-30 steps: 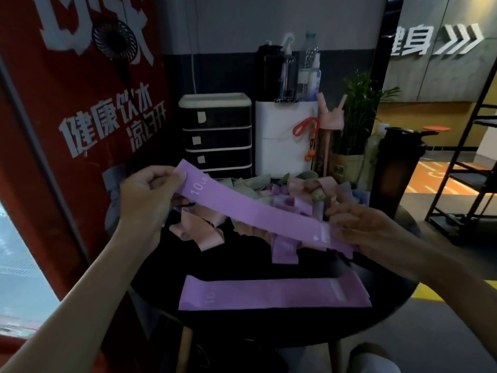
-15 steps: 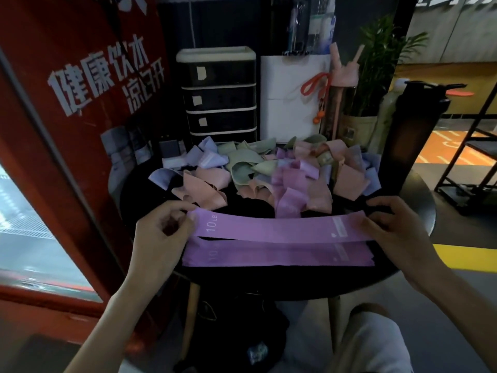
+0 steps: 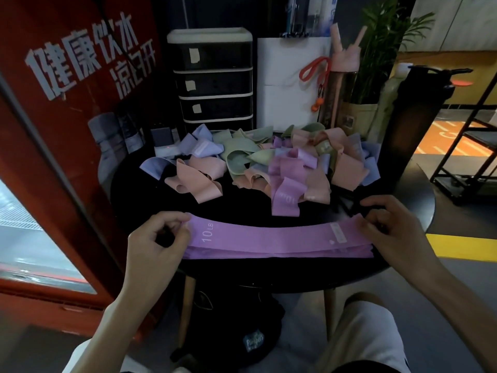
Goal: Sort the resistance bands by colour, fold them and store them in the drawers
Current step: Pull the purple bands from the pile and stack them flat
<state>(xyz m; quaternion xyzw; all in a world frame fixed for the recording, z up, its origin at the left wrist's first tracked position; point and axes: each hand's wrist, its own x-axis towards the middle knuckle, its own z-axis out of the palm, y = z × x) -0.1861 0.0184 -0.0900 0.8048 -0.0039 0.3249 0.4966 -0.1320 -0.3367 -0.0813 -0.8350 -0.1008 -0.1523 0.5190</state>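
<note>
Head view, band (image 3: 269,236) now on stack (image 3: 269,255), left hand (image 3: 156,244), right hand (image 3: 391,234) seemingly pinching

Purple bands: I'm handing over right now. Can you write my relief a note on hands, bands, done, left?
Hands: left hand pinches the left end of the top purple band; right hand pinches its right end.
It lies flat on the purple stack at the table near edge.
Mixed pile behind; drawer unit at the back, drawers closed.
Done: some purple bands stacked.
Left: sort the pile, fold, store.
</note>
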